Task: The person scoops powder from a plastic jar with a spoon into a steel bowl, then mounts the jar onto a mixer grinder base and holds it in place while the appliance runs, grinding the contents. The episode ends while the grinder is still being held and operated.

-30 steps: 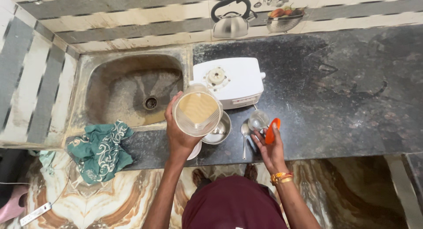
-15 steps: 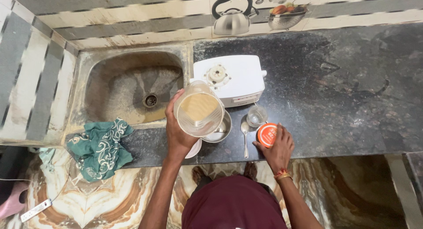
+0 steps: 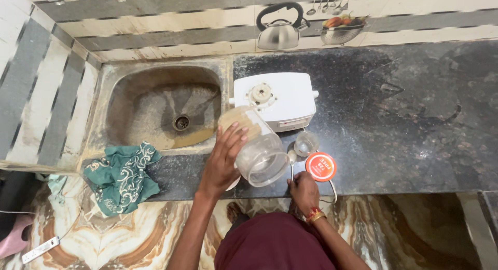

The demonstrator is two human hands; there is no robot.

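Note:
My left hand [image 3: 223,161] grips a clear blender jar [image 3: 257,145] and holds it tilted above the counter's front edge. Its open mouth points down to the right, and a beige mix sits at its upper-left end. Right behind it stands the white mixer base [image 3: 275,98]. My right hand [image 3: 303,191] is at the counter's front edge, fingers curled on the handle end of a steel spoon [image 3: 291,158]. An orange lid [image 3: 320,166] lies flat just right of the spoon. A small empty glass [image 3: 306,143] stands behind the lid.
A stained sink [image 3: 163,106] is on the left, with a green patterned cloth [image 3: 122,176] hanging over its front corner. A steel kettle [image 3: 280,31] and a colander of fruit [image 3: 340,28] stand on the back ledge. The dark stone counter [image 3: 404,119] runs to the right.
My left hand has tipped the jar from upright onto its side, mouth to the lower right. My right hand set the orange lid on the counter and moved to the spoon's handle.

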